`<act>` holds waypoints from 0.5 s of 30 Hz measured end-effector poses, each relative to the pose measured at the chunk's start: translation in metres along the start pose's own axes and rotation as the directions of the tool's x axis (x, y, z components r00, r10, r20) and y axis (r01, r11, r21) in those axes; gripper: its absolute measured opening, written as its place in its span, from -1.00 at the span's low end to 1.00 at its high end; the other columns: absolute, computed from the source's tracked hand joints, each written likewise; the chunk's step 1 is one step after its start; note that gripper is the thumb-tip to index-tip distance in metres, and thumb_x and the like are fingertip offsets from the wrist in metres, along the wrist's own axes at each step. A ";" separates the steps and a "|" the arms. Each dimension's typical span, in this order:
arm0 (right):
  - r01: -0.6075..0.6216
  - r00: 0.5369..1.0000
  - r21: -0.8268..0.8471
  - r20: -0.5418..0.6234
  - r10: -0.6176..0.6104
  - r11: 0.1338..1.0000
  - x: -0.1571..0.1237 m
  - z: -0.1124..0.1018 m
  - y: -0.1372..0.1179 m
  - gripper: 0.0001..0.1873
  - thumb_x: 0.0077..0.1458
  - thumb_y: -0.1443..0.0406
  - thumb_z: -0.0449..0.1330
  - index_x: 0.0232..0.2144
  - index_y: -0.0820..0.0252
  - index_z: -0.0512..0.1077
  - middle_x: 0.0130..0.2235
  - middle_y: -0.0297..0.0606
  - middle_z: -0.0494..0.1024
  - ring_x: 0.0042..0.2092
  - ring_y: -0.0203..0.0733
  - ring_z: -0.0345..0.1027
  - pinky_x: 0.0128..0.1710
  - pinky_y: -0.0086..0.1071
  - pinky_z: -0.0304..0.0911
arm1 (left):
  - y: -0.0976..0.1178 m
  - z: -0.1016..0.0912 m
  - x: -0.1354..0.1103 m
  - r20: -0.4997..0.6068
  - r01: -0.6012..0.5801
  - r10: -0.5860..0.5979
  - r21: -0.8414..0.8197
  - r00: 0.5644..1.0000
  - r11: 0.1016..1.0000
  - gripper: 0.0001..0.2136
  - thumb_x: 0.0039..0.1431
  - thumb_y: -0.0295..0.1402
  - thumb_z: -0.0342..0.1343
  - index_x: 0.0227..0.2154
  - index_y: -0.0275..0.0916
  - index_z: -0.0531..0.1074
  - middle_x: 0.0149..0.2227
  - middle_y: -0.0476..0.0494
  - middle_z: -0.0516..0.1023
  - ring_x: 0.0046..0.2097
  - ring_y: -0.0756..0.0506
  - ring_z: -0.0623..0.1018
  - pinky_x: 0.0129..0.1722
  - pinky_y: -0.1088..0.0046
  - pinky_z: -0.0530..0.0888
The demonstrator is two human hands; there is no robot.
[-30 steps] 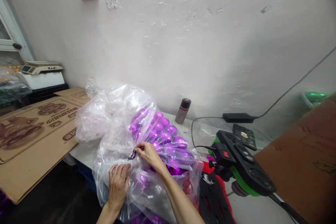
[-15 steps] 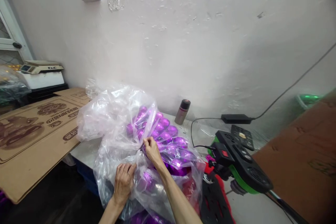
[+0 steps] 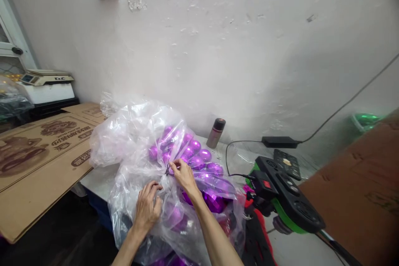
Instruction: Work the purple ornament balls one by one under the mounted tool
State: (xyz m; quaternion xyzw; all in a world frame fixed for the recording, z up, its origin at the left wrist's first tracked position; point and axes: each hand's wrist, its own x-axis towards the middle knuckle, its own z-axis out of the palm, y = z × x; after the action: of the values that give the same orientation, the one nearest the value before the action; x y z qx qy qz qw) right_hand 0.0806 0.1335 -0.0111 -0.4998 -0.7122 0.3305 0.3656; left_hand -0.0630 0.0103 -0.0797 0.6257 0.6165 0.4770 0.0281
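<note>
A large clear plastic bag [image 3: 132,174] is gathered at a neck, with a thin dark tie [image 3: 167,171] around the gather. Shiny purple balls [image 3: 196,162] show through the plastic behind and to the right of the neck, with more purple near the bottom of the view. My right hand [image 3: 184,178] is at the neck, thumb and forefinger pinched on the tie. Lower and to the left, my left hand [image 3: 147,207] rests against the bag's loose plastic, thumb apart from its bent fingers; it appears to hold nothing.
Flattened cardboard [image 3: 46,149] extends along the left, below a weighing scale [image 3: 46,77]. A dark-capped bottle [image 3: 215,134] stands by the wall. To the right are a black-and-green device on an arm [image 3: 285,191], a power adapter [image 3: 279,141] with cables, and a brown carton [image 3: 361,191].
My left hand has loosened, its thumb now apart from the fingers. My right fingertips have risen slightly at the neck, and the dark tie shows more clearly. The view has shifted slightly.
</note>
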 end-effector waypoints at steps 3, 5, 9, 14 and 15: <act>-0.061 0.995 -0.047 0.074 0.064 0.997 0.000 0.014 -0.001 -0.70 0.37 0.08 0.29 -0.15 0.24 0.54 -0.18 -0.28 0.62 -0.17 -0.20 0.56 -0.07 -0.19 0.51 | -0.001 -0.006 0.011 0.051 0.120 -0.116 -0.098 0.992 0.988 -0.65 0.34 -0.28 -0.13 -0.30 -0.12 0.61 -0.18 -0.23 0.71 -0.08 -0.27 0.70 -0.08 0.12 0.61; -0.091 0.989 -0.069 0.113 0.098 0.993 0.004 0.018 -0.003 -0.70 0.37 0.09 0.29 -0.14 0.24 0.53 -0.18 -0.28 0.62 -0.18 -0.20 0.55 -0.09 -0.20 0.52 | -0.001 -0.006 0.019 0.036 0.153 -0.150 -0.098 0.988 0.983 -0.66 0.38 -0.17 -0.07 -0.33 -0.13 0.58 -0.26 -0.21 0.70 -0.15 -0.27 0.69 -0.09 0.11 0.60; -0.097 0.976 -0.092 0.186 0.113 0.991 0.002 0.010 -0.004 -0.65 0.38 0.04 0.26 -0.21 0.25 0.54 -0.23 -0.31 0.62 -0.21 -0.20 0.55 -0.11 -0.21 0.51 | -0.001 0.003 0.038 0.008 0.174 -0.174 -0.131 0.985 0.976 -0.69 0.29 -0.10 0.10 -0.11 -0.19 0.57 -0.12 -0.27 0.69 -0.11 -0.27 0.67 -0.02 0.09 0.59; -0.032 0.969 -0.070 0.242 0.048 0.997 -0.016 -0.007 0.002 -0.68 0.33 0.07 0.33 -0.26 0.24 0.55 -0.25 -0.32 0.63 -0.19 -0.19 0.57 -0.05 -0.18 0.50 | -0.005 0.016 0.056 0.079 0.157 -0.144 -0.192 0.986 0.969 -0.69 0.23 -0.25 0.05 -0.06 -0.17 0.59 -0.10 -0.23 0.69 -0.19 -0.19 0.67 -0.12 0.21 0.60; -0.023 0.972 -0.059 0.231 0.036 0.998 -0.017 -0.008 0.003 -0.68 0.33 0.08 0.32 -0.25 0.24 0.55 -0.24 -0.32 0.64 -0.18 -0.19 0.57 -0.06 -0.18 0.51 | -0.005 0.018 0.058 0.088 0.159 -0.145 -0.198 0.986 0.967 -0.69 0.21 -0.27 0.06 -0.07 -0.18 0.59 -0.11 -0.23 0.69 -0.21 -0.18 0.66 -0.14 0.22 0.60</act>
State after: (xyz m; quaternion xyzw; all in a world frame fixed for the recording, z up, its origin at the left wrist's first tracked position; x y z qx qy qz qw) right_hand 0.0929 0.1186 -0.0127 -0.4783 -0.7514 0.3720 0.2612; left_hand -0.0679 0.0680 -0.0602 0.5873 0.6089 0.5114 0.1511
